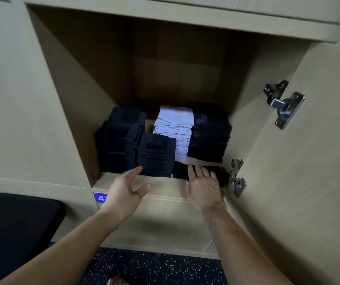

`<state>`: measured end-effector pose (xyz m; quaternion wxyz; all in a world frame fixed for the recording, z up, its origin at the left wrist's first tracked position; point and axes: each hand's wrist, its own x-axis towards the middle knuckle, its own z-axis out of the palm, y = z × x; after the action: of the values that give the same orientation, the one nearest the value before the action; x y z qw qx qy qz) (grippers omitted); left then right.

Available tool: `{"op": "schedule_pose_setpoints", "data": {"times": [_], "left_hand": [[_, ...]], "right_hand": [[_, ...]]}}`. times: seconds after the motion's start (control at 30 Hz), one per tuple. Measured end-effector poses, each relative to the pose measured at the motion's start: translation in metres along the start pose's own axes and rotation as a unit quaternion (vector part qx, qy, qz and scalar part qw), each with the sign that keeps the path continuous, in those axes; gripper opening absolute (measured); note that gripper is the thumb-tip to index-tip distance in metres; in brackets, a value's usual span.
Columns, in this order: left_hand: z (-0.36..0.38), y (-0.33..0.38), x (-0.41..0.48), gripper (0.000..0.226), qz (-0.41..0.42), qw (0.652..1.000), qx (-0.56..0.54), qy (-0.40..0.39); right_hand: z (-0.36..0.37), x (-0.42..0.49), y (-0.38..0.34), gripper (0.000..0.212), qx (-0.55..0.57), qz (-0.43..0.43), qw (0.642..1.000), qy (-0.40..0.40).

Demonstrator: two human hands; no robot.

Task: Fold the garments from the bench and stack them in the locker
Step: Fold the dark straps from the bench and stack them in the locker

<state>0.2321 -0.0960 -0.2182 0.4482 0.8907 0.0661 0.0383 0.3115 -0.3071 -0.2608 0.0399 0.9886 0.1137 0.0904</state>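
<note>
Black padded surface: low on the left, outside the locker; no garment shows on the part in view.
Tall dark stack: against the locker's left wall, with uneven layers. A knock from the side would likely slide the top ones.
Left hand: wide, fingers straight, tips at the front dark stack's lower corner; whether it touches is unclear.
Front dark stack: near the shelf edge. A push low down could shear it or tip it back into the white stack.
Low dark garment: front right of the locker floor, just beside the front stack.
Right hand: wide and flat, fingers resting on that garment. Dragging it could undo the fold.
Lower hinge: just beside the garment's right end; cloth pushed that way may snag.
</note>
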Motion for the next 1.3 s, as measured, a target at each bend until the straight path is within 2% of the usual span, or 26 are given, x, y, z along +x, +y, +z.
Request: {"op": "schedule_pose_setpoints", "data": {"times": [0.17,0.33,0.53,0.73,0.93,1.1,1.3], "left_hand": [[-0.039,0.016,-0.031,0.064,0.015,1.0,-0.006,0.017],[-0.097,0.019,-0.089,0.072,0.005,0.997,0.066,0.029],[-0.18,-0.011,-0.193,0.071,-0.015,0.983,0.162,0.091],[-0.249,-0.05,-0.295,0.068,-0.091,0.965,0.179,0.166],[-0.292,-0.087,-0.377,0.071,-0.144,0.946,0.191,0.221],[-0.312,-0.11,-0.433,0.071,-0.173,0.933,0.184,0.256],[-0.324,-0.152,-0.49,0.066,-0.243,0.909,0.166,0.296]], "right_hand": [[-0.037,-0.028,-0.021,0.06,0.066,0.017,0.997,-0.046],[-0.094,-0.072,-0.066,0.065,0.164,0.009,0.985,-0.058],[-0.17,-0.133,-0.159,0.056,0.236,-0.089,0.968,0.008],[-0.217,-0.191,-0.258,0.05,0.29,-0.207,0.934,0.034],[-0.23,-0.245,-0.328,0.045,0.277,-0.3,0.912,0.029],[-0.219,-0.281,-0.365,0.052,0.288,-0.355,0.889,0.012],[-0.193,-0.302,-0.393,0.057,0.288,-0.376,0.88,-0.044]]}}
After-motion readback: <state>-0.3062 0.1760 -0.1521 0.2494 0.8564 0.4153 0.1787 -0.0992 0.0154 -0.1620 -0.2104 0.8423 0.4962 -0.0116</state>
